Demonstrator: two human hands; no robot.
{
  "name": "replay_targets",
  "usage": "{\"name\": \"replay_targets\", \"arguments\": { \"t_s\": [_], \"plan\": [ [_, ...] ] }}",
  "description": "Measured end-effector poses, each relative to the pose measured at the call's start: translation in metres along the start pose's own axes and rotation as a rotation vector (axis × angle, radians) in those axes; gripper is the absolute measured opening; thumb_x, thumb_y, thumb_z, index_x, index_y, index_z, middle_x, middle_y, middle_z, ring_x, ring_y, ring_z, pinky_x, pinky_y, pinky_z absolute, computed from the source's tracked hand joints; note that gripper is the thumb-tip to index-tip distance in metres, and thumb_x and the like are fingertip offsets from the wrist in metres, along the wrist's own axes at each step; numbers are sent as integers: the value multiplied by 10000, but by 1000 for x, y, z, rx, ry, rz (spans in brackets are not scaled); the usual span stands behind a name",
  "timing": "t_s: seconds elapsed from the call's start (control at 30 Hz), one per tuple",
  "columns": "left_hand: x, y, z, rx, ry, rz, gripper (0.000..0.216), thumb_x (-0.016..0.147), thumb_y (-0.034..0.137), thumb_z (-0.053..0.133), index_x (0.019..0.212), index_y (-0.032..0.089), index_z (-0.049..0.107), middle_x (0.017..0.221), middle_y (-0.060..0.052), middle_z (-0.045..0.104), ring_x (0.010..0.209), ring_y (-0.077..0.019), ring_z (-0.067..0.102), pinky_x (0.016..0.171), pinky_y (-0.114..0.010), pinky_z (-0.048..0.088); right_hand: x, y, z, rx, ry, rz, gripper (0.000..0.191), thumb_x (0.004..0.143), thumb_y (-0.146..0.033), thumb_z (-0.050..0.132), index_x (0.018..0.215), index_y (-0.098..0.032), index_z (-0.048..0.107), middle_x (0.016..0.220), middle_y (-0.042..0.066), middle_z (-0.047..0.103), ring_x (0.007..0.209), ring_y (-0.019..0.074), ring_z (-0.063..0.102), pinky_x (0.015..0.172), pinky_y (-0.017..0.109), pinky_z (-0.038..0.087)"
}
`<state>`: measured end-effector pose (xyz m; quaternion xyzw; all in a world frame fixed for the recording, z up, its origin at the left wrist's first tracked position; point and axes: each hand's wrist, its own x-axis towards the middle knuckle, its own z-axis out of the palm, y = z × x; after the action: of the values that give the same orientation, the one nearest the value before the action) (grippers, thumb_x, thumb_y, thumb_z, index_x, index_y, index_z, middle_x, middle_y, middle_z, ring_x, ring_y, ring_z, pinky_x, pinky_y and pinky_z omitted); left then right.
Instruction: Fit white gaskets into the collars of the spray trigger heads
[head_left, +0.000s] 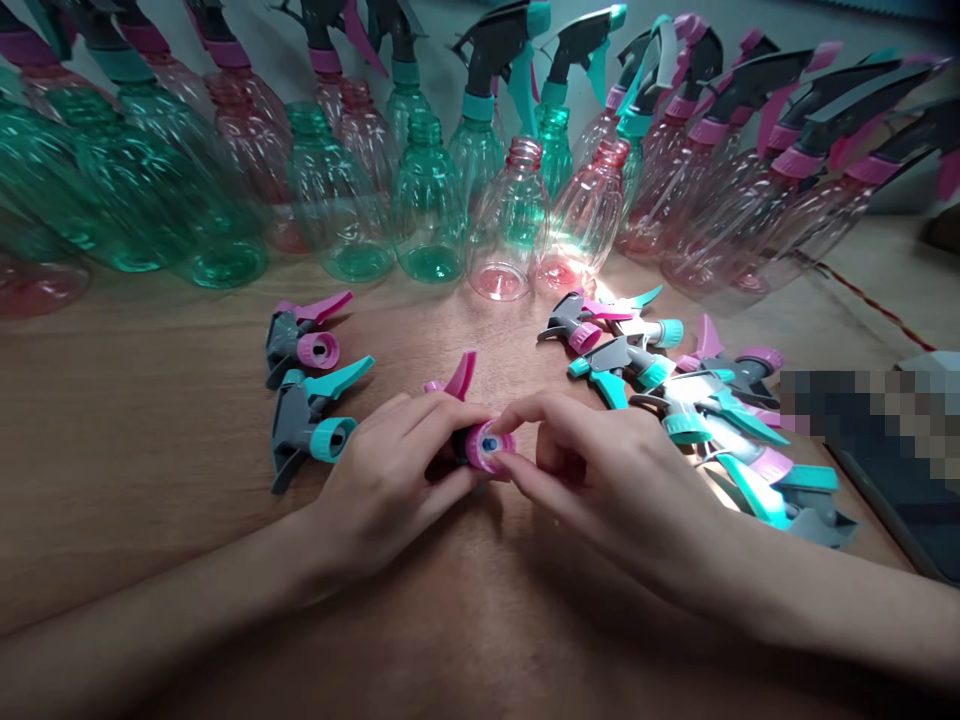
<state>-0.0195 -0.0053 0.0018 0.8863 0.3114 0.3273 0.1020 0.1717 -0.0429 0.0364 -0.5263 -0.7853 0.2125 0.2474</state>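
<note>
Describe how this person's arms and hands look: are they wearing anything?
The left hand and right hand are human and ungloved. Both forearms are bare as far as they show, without sleeves, watches, bracelets, cables or markings. No rings show on the visible fingers.

Can't see all the held spray head (490, 445) behind the left grip (394, 452), or all the cut-off slab (904, 495) right of that head.

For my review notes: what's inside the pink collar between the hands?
Inside the pink collar, a small blue piece shows near the centre; whatever lies behind it is hidden.
</note>
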Motion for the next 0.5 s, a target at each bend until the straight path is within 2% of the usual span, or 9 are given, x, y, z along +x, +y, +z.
{"name": "replay_targets", "arguments": {
  "t_s": [0.13, 0.23, 0.4, 0.5],
  "plan": [
    [0, 0, 0, -10, -36, 12, 164, 891, 234, 544, 1049, 191, 529, 916, -18, 645, 761, -142, 597, 686, -257, 450, 3, -2, 0, -26, -60, 32, 231, 890, -295, 500, 1006, -156, 644, 574, -37, 534, 494, 100, 459, 516, 232, 340],
    [1, 2, -2, 6, -56, -6, 208, 898, 222, 529, 1101, 181, 531, 946, -31, 635, 800, -145, 601, 711, -248, 455, 4, -3, -2, -63, -42, 30, 244, 891, -276, 481, 1014, -150, 650, 591, -23, 569, 485, 100, 466, 515, 233, 344],
    [4, 5, -2, 103, -72, -20, 229, 862, 210, 564, 1081, 148, 581, 932, -50, 618, 880, -189, 565, 765, -296, 447, 2, -2, -7, -194, -49, -43, 233, 879, -231, 488, 1034, -173, 653, 719, 11, 652, 566, 119, 537, 570, 247, 374],
    [5, 4, -5, 158, -97, -26, 277, 844, 227, 584, 1107, 140, 595, 946, -60, 624, 888, -208, 536, 785, -338, 438, 1, -2, -12, -262, -65, -63, 269, 889, -290, 493, 1100, -198, 632, 637, -18, 613, 540, 126, 533, 529, 247, 356]
  ]
}}
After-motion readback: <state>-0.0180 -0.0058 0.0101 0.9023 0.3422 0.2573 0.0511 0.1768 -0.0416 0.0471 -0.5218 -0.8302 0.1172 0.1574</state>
